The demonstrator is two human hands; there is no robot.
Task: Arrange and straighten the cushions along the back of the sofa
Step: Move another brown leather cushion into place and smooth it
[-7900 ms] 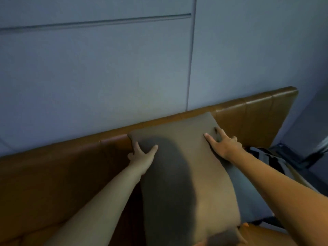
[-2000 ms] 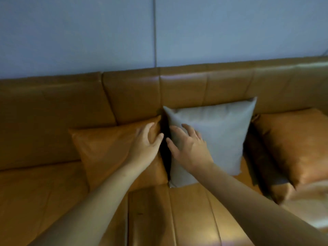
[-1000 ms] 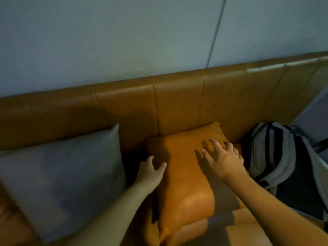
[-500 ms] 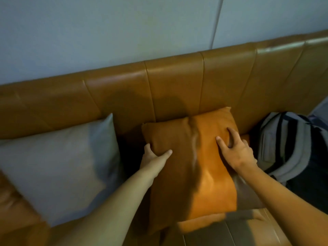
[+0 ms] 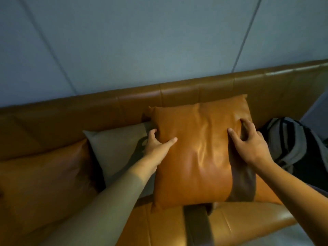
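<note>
An orange leather cushion (image 5: pixel 197 153) leans upright against the tan leather sofa back (image 5: pixel 179 93). My left hand (image 5: pixel 158 144) grips its left edge, thumb on the front and fingers curled behind. On the cushion's right side my right hand (image 5: pixel 248 141) presses, fingers bent over the edge. To the left a grey fabric cushion (image 5: pixel 117 150) is partly tucked behind the orange one, and a second orange leather cushion (image 5: pixel 42 176) sits further left.
A striped grey and black backpack (image 5: pixel 292 146) lies on the seat to the right of the held cushion. The sofa seat (image 5: pixel 170 226) runs along the bottom. A pale blue panelled wall (image 5: pixel 142 41) rises behind the sofa back.
The orange cushion has been pulled up higher against the sofa back and stands straighter. Both hands stay on its sides. The view has tilted, showing a further cushion at left.
</note>
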